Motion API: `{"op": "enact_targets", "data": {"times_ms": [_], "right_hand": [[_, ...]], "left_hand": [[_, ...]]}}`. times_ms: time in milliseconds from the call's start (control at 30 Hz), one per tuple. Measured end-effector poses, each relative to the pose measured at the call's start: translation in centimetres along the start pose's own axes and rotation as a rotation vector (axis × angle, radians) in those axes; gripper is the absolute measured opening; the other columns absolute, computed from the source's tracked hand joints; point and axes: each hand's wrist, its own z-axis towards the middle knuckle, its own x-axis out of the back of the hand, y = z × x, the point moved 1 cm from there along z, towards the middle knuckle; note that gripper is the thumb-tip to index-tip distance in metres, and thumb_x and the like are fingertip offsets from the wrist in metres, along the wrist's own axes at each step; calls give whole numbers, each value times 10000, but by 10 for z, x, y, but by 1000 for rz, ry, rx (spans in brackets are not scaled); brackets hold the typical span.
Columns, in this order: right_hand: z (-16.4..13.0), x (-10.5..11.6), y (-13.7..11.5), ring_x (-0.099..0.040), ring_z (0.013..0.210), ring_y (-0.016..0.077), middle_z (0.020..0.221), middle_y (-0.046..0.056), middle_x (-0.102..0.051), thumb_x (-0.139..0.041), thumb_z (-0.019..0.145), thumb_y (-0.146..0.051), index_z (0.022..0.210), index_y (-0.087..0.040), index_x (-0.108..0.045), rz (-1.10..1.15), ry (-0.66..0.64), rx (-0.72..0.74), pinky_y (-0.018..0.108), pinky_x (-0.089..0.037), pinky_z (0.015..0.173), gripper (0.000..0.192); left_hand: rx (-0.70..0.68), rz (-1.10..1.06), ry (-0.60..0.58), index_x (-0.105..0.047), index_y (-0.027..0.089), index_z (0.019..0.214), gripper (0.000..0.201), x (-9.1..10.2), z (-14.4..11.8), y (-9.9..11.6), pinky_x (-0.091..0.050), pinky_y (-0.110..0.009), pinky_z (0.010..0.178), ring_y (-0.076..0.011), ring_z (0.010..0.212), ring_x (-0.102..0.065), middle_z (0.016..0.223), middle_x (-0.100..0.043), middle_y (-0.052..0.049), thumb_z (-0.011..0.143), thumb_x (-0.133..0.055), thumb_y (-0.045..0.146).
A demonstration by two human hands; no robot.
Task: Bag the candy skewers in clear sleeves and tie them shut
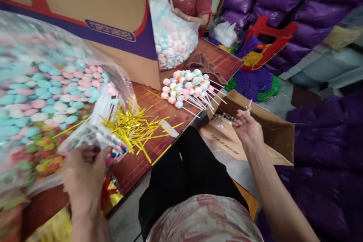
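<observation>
The right hand [247, 126] pinches a small wrapped candy stick [248, 109] over the open cardboard box [272, 128], seemingly dropping off a finished piece. The left hand [85, 172] grips the clear wrapper packet [95, 136], with the gold twist ties [133, 126] just beyond it. A fresh wrapper likely needs drawing next.

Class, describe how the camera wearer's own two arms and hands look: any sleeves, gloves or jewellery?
Both forearms are bare, with no sleeves showing. The left hand and right hand wear no gloves. No rings, watch or bracelet can be made out, though the left hand is blurred.
</observation>
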Motion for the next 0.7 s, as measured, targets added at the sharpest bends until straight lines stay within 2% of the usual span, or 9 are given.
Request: {"op": "enact_targets", "data": {"times_ms": [67,133,267,367,433,533,600,700], "right_hand": [[-10,-10,13,-324,453,27,648,-42,-530,-788,695,-298,784,-143,-662,-20,-51,18,186,-307,429,219],[-32,-27,30,-363,485,36,684,-30,-546,-798,673,-277,824,-149,-698,-64,-134,55,192,-315,450,222],[-90,-61,52,-414,534,66,690,-17,-564,-707,802,-299,866,-172,-723,-280,-297,218,214,-335,498,143],[-131,-88,57,-528,648,118,733,10,-633,-642,862,-315,845,-187,-729,-493,-565,302,254,-434,615,155],[-153,-109,62,-583,735,146,813,30,-684,-633,862,-322,833,-186,-725,-486,-793,222,277,-469,690,167],[-173,-140,73,-543,652,119,765,6,-667,-682,816,-376,863,-184,-711,-358,-964,-69,248,-452,610,200],[-174,-153,80,-433,536,85,643,-25,-583,-720,773,-425,777,-176,-687,-264,-916,-180,223,-371,500,252],[-165,-160,82,-348,507,73,581,-42,-501,-768,712,-458,693,-173,-664,-208,-773,-163,221,-297,453,305]], "left_hand": [[-87,74,2,-670,193,764,230,1,-2,-1,-429,-305,633,-174,611,-566,639,-603,16,638,-777,353],[-108,75,4,-694,179,748,205,2,-6,1,-417,-294,618,-167,598,-573,632,-633,-2,703,-725,376],[-52,-134,104,-677,149,729,238,4,-13,11,-391,-252,546,-123,537,-507,607,-610,3,753,-694,385],[-70,-310,139,-651,151,708,247,3,-25,30,-378,-233,544,-100,532,-459,587,-559,26,764,-705,386],[-88,-425,89,-643,159,726,231,-3,-37,48,-385,-226,565,-98,558,-466,614,-568,27,778,-710,374],[-102,-518,-35,-638,176,749,201,-16,-57,77,-407,-223,600,-105,592,-494,650,-583,23,798,-711,357],[-102,-602,-94,-635,187,757,187,-23,-70,90,-427,-226,642,-115,635,-527,685,-604,17,795,-724,347],[-52,-710,-67,-591,189,681,270,-30,-86,95,-406,-217,622,-107,612,-481,630,-545,28,813,-716,388]]}}
